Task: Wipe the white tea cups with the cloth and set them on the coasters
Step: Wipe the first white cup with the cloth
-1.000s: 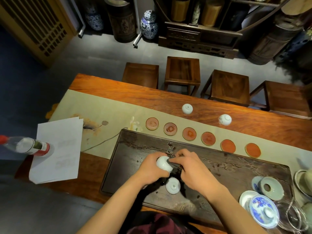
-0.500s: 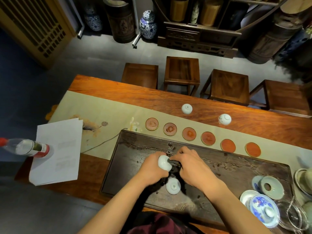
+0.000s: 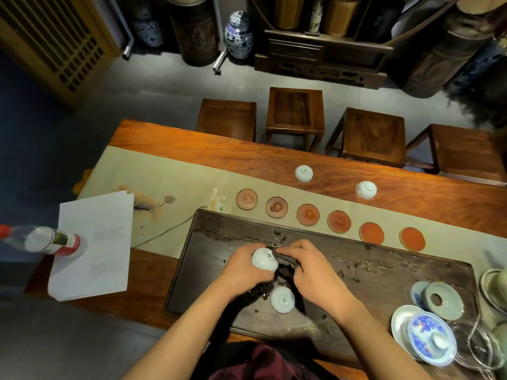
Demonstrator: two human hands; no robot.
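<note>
My left hand (image 3: 245, 272) grips a white tea cup (image 3: 264, 259) on its side above the dark wooden tea tray (image 3: 384, 272). My right hand (image 3: 307, 270) pinches a dark cloth (image 3: 285, 260) against the cup's rim. A second white cup (image 3: 282, 299) stands upside down on the tray just below my hands. Two more white cups (image 3: 303, 173) (image 3: 366, 189) sit upside down on the bare table beyond a row of several round reddish coasters (image 3: 308, 214), all of which are bare.
A plastic bottle (image 3: 41, 239) lies across white papers (image 3: 94, 242) at the left. Blue-and-white lidded bowls (image 3: 429, 337), saucers (image 3: 443, 300) and glassware (image 3: 478, 346) crowd the tray's right end. Several wooden stools (image 3: 295, 111) stand behind the table.
Both hands stay in place over the tray. The cup in my left hand has turned slightly while the cloth rubs against it.
</note>
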